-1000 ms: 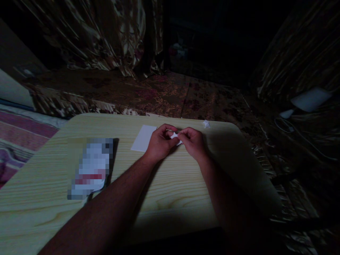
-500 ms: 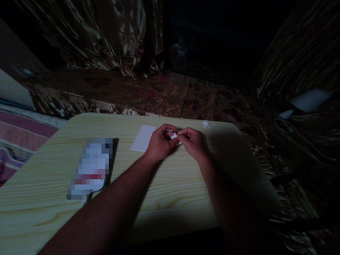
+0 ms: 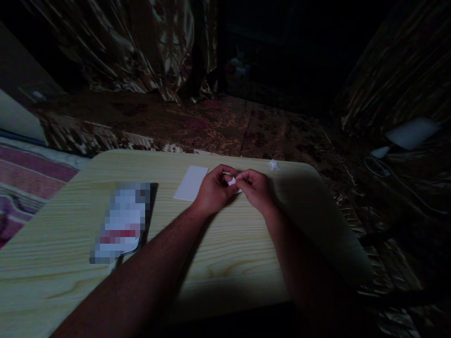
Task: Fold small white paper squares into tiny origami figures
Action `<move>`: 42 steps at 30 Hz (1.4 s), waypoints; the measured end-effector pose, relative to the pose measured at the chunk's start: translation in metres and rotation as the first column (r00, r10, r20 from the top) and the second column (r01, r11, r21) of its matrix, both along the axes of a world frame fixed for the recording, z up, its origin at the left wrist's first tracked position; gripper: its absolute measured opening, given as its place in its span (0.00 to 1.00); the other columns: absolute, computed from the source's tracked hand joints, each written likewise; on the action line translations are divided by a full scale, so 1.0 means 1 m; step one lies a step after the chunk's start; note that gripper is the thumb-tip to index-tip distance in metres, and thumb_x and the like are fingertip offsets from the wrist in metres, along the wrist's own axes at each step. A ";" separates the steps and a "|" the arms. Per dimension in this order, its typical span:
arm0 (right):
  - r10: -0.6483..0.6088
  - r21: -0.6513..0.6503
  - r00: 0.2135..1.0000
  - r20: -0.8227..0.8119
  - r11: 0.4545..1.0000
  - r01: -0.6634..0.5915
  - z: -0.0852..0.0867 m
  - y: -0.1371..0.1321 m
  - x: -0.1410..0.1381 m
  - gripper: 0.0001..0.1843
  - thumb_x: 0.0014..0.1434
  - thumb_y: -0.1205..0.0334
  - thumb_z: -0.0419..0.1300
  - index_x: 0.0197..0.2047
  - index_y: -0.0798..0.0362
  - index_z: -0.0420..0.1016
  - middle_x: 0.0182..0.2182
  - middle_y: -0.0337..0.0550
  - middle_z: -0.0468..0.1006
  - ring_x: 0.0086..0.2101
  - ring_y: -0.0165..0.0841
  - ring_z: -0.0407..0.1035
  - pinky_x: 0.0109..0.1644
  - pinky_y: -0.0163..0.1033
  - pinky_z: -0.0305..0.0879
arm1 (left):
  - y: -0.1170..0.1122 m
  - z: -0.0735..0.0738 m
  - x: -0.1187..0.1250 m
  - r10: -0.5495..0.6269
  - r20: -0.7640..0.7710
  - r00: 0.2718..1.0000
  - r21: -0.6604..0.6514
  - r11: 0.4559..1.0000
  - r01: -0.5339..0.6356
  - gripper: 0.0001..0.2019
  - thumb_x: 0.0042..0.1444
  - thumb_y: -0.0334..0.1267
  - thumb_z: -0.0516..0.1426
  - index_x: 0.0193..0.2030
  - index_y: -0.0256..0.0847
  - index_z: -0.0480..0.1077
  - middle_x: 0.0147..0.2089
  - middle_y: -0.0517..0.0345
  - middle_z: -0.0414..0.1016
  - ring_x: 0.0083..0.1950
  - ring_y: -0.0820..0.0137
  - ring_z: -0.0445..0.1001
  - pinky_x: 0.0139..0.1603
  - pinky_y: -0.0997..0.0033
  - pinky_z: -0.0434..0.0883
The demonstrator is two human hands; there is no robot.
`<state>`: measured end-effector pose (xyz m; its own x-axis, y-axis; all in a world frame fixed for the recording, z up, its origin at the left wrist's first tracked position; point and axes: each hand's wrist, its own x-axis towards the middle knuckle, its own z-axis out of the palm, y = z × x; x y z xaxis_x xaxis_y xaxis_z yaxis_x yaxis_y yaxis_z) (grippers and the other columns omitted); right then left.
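- A small white pointed piece of folded paper (image 3: pixel 231 181) sits between the two hands, over the far half of the table; fingers cover most of it, so its full shape cannot be made out.
- The left hand (image 3: pixel 213 190) pinches it with the thumb closed against it and the index finger arched above; the other fingertips are hidden.
- The right hand (image 3: pixel 255 185) has thumb and forefinger drawn together at the piece's right side, its remaining fingers curled in.
- A flat white rectangular stack of paper (image 3: pixel 189 183) lies just left of the left hand, which hides its right part.
- A small white star-shaped paper (image 3: pixel 274 165) rests beyond the right hand, near the far edge.
- A whitish, pixelated slab (image 3: pixel 123 220) lies well to the left, its details blurred out.
- The pale wood-grain table (image 3: pixel 225 253) has rounded far corners; its surface shows between the forearms, and its right side falls into shadow.
- Past the far edge runs dark brown patterned fabric (image 3: pixel 211 124); the background above is too dark to read.
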<state>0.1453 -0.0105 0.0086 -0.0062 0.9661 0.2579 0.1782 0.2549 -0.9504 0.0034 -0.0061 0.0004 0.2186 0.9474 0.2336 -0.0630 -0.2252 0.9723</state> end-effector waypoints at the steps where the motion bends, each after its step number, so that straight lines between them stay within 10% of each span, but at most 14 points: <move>1: 0.003 -0.003 1.000 0.009 1.000 -0.003 0.000 0.000 0.000 0.03 0.47 0.65 0.58 0.28 0.55 0.72 0.24 0.37 0.74 0.26 0.29 0.67 0.31 0.33 0.62 | 0.000 0.000 0.000 -0.007 -0.005 1.000 0.001 1.000 0.007 0.19 0.44 0.37 0.65 0.44 0.40 0.67 0.29 0.60 0.73 0.26 0.74 0.69 0.25 0.77 0.61; 42: 0.020 -0.018 1.000 0.005 1.000 -0.020 -0.002 0.003 0.005 0.03 0.47 0.63 0.58 0.27 0.54 0.71 0.21 0.34 0.70 0.24 0.27 0.63 0.28 0.32 0.57 | 0.002 0.003 0.000 0.114 0.233 0.966 -0.277 0.960 -0.046 0.13 0.41 0.39 0.66 0.32 0.35 0.72 0.27 0.59 0.74 0.25 0.75 0.68 0.27 0.75 0.62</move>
<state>0.1499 -0.0076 0.0062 -0.0263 0.9703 0.2405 0.1779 0.2413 -0.9540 0.0038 -0.0039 0.0038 0.1074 0.9942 0.0059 -0.2989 0.0266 0.9539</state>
